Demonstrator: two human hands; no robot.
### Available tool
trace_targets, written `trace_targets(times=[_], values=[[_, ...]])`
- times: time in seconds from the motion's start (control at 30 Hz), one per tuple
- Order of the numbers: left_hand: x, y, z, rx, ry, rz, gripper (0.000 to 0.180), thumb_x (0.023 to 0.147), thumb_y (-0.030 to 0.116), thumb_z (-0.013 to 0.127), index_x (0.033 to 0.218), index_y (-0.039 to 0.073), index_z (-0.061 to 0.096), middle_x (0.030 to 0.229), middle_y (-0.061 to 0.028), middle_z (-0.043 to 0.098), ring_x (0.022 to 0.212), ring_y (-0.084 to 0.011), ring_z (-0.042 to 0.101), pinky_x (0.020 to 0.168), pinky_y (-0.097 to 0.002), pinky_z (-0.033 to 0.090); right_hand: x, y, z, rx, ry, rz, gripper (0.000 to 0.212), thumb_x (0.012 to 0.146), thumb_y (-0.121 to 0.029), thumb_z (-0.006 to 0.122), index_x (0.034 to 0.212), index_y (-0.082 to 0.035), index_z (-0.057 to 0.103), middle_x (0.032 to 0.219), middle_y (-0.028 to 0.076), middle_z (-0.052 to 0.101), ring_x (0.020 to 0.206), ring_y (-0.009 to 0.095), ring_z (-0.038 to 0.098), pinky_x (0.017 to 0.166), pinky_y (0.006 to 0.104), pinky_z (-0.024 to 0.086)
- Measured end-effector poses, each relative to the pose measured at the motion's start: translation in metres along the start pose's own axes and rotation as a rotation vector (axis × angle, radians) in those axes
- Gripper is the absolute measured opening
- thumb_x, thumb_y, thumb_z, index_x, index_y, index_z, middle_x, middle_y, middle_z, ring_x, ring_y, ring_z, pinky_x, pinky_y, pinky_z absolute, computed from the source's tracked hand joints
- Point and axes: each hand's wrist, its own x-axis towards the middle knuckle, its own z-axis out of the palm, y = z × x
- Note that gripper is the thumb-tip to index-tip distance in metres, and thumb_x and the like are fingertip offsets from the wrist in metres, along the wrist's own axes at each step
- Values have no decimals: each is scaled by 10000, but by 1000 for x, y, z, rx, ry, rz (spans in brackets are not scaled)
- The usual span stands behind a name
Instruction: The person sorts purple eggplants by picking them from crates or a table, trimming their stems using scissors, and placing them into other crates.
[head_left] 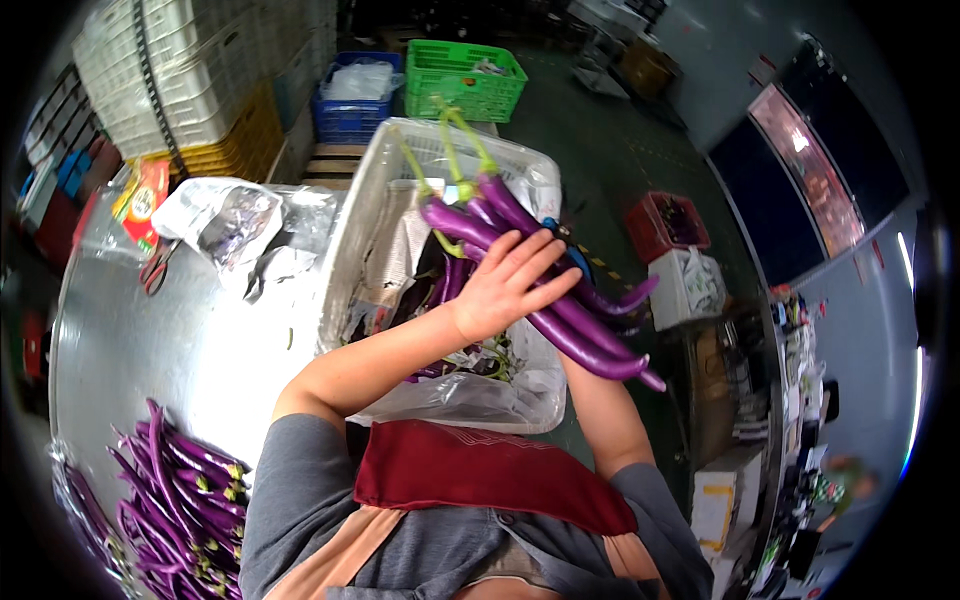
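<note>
A bundle of several long purple eggplants [575, 330] with green stems is held up over a white plastic crate [345, 240], its tips pointing right and toward me. My left hand [515, 280] lies across the top of the bundle, its fingers curved over the skins. From the lower right, my right forearm [600, 415] reaches under the eggplants, which hide the hand and its fingers. Inside the crate are more eggplants [452, 282], printed paper [388, 250] and a clear plastic liner [455, 395].
On the metal table [210, 345] at left lie an eggplant pile [175, 500], red-handled scissors [158, 268] and a plastic bag [215, 215]. Stacked white crates [190, 75], a blue crate [355, 120] and a green crate [455, 85] stand behind. A red crate [668, 222] is at right.
</note>
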Motion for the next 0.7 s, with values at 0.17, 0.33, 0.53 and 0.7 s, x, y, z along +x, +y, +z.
trace_targets(times=[0.17,0.33,0.53,0.7], values=[[-13,-16,-13,39,-16,21,447,696,122,493,1139,182,501,1161,-92,493,1099,-254,458,876,-389,360,4,3,12,-33,-37,28,388,866,-318,483,1175,-89,429,1043,121,541,910,222,540,799,367,440],[-14,-29,-23,-112,-20,-22,480,663,102,540,1139,107,480,1121,-117,501,1035,-273,486,792,-389,376,-3,-3,17,-72,-44,31,398,876,-317,468,1189,-78,420,1052,128,542,927,224,541,822,379,437],[-2,-75,-26,-804,90,-547,476,610,139,705,1027,23,508,955,-137,587,899,-282,565,811,-368,433,-2,-10,25,-293,0,106,410,887,-317,451,1207,-64,408,1062,135,542,947,227,542,850,393,434],[-28,-143,-66,-1675,209,-983,465,665,117,673,1066,-32,491,956,-158,591,852,-262,601,782,-377,498,-22,-23,15,-878,-60,216,437,855,-338,521,1165,-40,445,883,61,582,711,150,555,608,261,436]])
